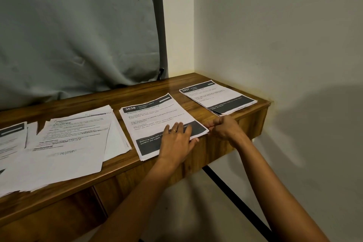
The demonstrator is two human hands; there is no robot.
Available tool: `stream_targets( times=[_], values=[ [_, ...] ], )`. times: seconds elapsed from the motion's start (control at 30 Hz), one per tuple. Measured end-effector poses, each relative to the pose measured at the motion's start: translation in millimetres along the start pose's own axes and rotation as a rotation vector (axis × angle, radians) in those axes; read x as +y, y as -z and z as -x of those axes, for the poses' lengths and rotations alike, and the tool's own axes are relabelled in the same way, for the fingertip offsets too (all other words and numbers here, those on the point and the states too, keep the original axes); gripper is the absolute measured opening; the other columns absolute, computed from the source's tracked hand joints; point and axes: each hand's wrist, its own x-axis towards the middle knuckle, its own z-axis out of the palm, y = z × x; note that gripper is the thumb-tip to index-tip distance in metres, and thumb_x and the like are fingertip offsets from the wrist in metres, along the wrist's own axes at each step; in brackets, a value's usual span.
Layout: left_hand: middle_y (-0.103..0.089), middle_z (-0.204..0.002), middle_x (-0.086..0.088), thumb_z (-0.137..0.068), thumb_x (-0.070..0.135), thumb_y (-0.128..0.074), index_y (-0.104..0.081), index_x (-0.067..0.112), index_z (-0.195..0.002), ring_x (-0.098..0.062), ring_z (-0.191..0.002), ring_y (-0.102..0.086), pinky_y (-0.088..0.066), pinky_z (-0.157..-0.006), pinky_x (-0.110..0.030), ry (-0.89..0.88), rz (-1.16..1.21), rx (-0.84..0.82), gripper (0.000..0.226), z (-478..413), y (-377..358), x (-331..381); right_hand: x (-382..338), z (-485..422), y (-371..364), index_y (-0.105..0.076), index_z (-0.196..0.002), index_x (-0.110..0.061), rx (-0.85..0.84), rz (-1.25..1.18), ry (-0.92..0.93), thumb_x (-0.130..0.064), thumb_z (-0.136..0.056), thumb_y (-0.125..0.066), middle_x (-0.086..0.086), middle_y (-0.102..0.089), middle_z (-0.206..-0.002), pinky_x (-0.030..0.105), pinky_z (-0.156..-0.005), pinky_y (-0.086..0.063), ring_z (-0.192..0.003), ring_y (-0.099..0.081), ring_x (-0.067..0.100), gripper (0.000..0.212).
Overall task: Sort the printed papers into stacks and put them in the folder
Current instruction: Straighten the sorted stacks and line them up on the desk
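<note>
Printed papers (64,149) not yet sorted lay fanned in a loose heap at the near left of the worktop (145,90), probably where they could be drawn from one at a time. Just right of them, the left hand (176,139) lay flat with fingers spread on the near end of the middle stack (157,116), headed 3638, likely pinning it. The right hand (224,126), fingers curled, seemed to pinch that stack's near right corner, apparently squaring the sheets against the worktop's front edge. Farther right, the far stack (218,96), headed 2437, sat apart, keeping the kinds separate. A grey cloth (78,25) hung behind. No folder showed.
</note>
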Motion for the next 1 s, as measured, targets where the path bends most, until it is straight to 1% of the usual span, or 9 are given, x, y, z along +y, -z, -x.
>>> stream_targets(
  times=[0.03, 0.1, 0.2, 0.3, 0.43, 0.57, 0.77, 0.87, 1.0],
  values=[
    [-0.031, -0.154, -0.012, -0.100, 0.054, -0.022, -0.027, 0.019, -0.148, -0.026, -0.143, -0.027, -0.019, -0.117, -0.045, -0.008, 0.003, 0.007, 0.060, -0.8, -0.2, 0.3, 2.6, 0.7, -1.2, -0.072, -0.081, -0.016, 0.011, -0.006, 0.000, 0.002, -0.087, -0.060, 0.000, -0.070, -0.085, 0.021, -0.063, -0.053, -0.078, -0.065, 0.011, 0.023],
    [-0.029, -0.155, -0.011, -0.100, 0.053, -0.021, -0.025, 0.019, -0.149, -0.025, -0.143, -0.026, -0.018, -0.117, -0.044, -0.013, 0.009, 0.011, 0.060, -2.1, -0.6, 1.0, 7.9, 1.4, -3.7, -0.073, -0.090, -0.013, 0.026, -0.023, -0.001, 0.001, -0.088, -0.060, 0.002, -0.071, -0.091, 0.020, -0.059, -0.052, -0.079, -0.066, 0.011, 0.019],
    [-0.028, -0.155, -0.012, -0.101, 0.052, -0.021, -0.025, 0.018, -0.149, -0.026, -0.143, -0.026, -0.018, -0.117, -0.045, -0.010, 0.009, 0.000, 0.059, -3.2, -2.0, 2.2, 12.1, 3.9, -9.0, -0.069, -0.102, -0.006, 0.049, -0.146, -0.007, -0.003, -0.090, -0.058, 0.008, -0.070, -0.098, 0.018, -0.054, -0.054, -0.073, -0.066, 0.011, 0.016],
    [-0.032, -0.153, -0.013, -0.100, 0.052, -0.022, -0.029, 0.018, -0.147, -0.028, -0.141, -0.030, -0.020, -0.116, -0.045, -0.003, -0.002, 0.009, 0.058, -3.5, -2.7, 2.8, 14.0, 6.5, -12.7, -0.066, -0.101, -0.002, 0.083, -0.259, -0.003, -0.005, -0.091, -0.059, 0.013, -0.069, -0.096, 0.022, -0.059, -0.057, -0.072, -0.068, 0.015, 0.013],
    [-0.036, -0.151, -0.014, -0.099, 0.055, -0.022, -0.031, 0.017, -0.145, -0.029, -0.139, -0.033, -0.021, -0.116, -0.045, 0.001, -0.022, 0.010, 0.061, -2.4, -2.2, 0.1, 16.5, 7.3, -13.9, -0.065, -0.105, 0.003, 0.076, -0.315, -0.002, -0.003, -0.091, -0.058, 0.017, -0.069, -0.095, 0.021, -0.055, -0.057, -0.068, -0.067, 0.016, 0.017],
    [-0.037, -0.150, -0.014, -0.098, 0.058, -0.020, -0.034, 0.017, -0.142, -0.029, -0.138, -0.034, -0.021, -0.116, -0.046, 0.005, -0.041, 0.016, 0.062, -1.7, -2.5, -3.3, 15.3, 9.6, -13.0, -0.065, -0.102, 0.003, 0.047, -0.341, -0.005, -0.002, -0.093, -0.053, 0.013, -0.068, -0.084, 0.021, -0.056, -0.056, -0.066, -0.065, 0.015, 0.015],
    [-0.038, -0.150, -0.012, -0.100, 0.054, -0.020, -0.034, 0.016, -0.143, -0.027, -0.138, -0.035, -0.020, -0.116, -0.044, -0.020, -0.015, 0.041, 0.059, -3.3, -2.0, -0.4, 15.6, 11.6, -13.8, -0.067, -0.102, 0.000, 0.050, -0.321, -0.008, -0.002, -0.094, -0.053, 0.010, -0.068, -0.084, 0.026, -0.066, -0.057, -0.070, -0.065, 0.015, 0.017],
    [-0.038, -0.150, -0.012, -0.101, 0.051, -0.021, -0.033, 0.015, -0.143, -0.027, -0.138, -0.036, -0.022, -0.115, -0.043, -0.037, 0.001, 0.058, 0.056, -3.6, -5.1, 0.7, 15.2, 14.0, -14.6, -0.067, -0.104, 0.002, 0.048, -0.350, -0.007, 0.001, -0.094, -0.052, 0.012, -0.066, -0.087, 0.019, -0.058, -0.055, -0.068, -0.063, 0.013, 0.018],
    [-0.040, -0.148, -0.014, -0.102, 0.047, -0.023, -0.035, 0.014, -0.143, -0.029, -0.137, -0.038, -0.026, -0.113, -0.042, -0.049, 0.022, 0.069, 0.054, -4.4, -6.6, 1.6, 14.9, 15.2, -15.5, -0.067, -0.105, 0.003, 0.043, -0.397, -0.016, 0.002, -0.092, -0.055, 0.013, -0.067, -0.088, 0.018, -0.056, -0.055, -0.069, -0.064, 0.013, 0.019]
  ],
)
